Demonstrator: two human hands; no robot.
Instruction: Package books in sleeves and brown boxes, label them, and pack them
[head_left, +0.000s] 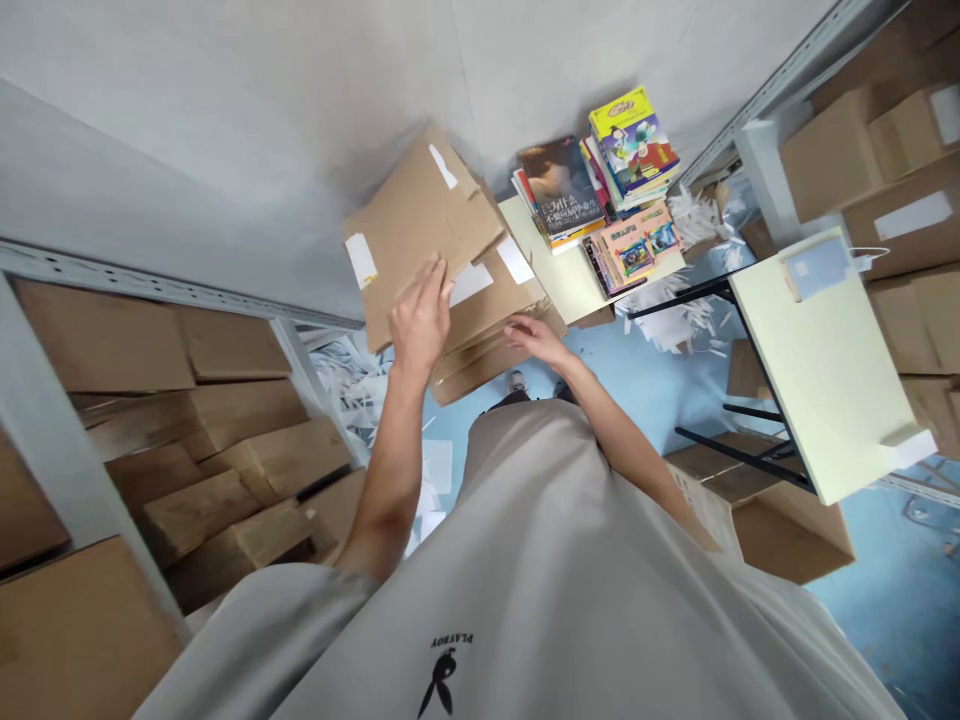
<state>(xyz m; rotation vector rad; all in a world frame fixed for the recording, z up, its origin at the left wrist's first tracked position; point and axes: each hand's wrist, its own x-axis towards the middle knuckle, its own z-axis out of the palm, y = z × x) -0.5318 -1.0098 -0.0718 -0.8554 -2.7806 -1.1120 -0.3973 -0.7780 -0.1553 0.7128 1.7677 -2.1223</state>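
A pile of flattened cardboard boxes (484, 312) lies in front of me on a pale table, with white labels on several of them. My left hand (421, 312) rests on the top flattened box (424, 225), palm down and fingers stretched out. That box lies askew and overhangs the pile on the left. Near the front edge of the pile is my right hand (536, 338), its fingers apart and nothing held. Whether its fingertips touch the cardboard I cannot tell.
Stacks of books (562, 190) stand on the pale table (574, 280) at the right of the cardboard. Farther right is a second table (825, 360) with black legs. An open carton (787, 530) lies beneath it. Shelves of cartons (247, 450) line both sides; paper scraps (679, 320) litter the floor.
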